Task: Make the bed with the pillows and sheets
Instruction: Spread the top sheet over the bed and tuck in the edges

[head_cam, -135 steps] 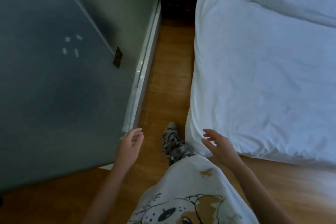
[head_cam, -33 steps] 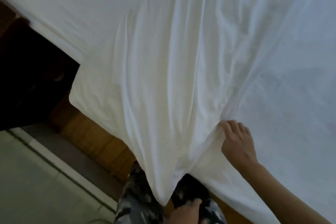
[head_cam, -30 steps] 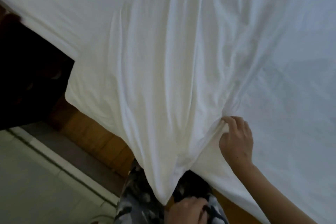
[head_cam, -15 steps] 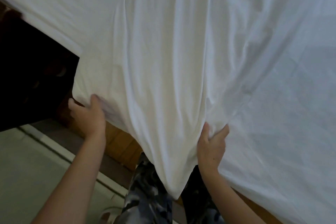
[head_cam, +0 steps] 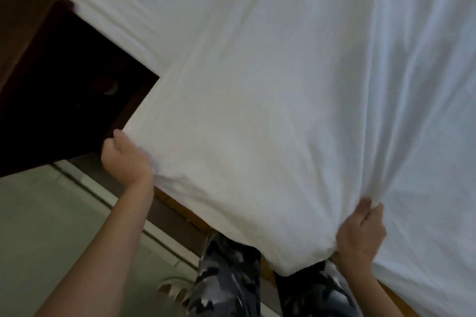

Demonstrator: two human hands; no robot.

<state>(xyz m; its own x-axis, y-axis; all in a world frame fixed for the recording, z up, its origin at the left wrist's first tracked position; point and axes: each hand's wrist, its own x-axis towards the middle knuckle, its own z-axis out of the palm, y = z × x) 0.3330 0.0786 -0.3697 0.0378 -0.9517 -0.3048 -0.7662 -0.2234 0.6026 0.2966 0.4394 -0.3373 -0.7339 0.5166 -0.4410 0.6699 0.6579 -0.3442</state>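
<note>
Both hands grab the white sheet [head_cam: 283, 110] at the bed's corner, the left hand [head_cam: 126, 159] bunching its edge and the right hand [head_cam: 360, 234] pinching a fold, with the sheet stretched between them.

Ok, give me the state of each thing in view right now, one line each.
White sheet: gripped at two places along its near edge, pulled into folds near the right hand.
Left hand: grips the sheet's edge near the corner.
Right hand: grips bunched sheet fabric.
Dark wooden furniture: beside the bed, partly in shadow.
</note>
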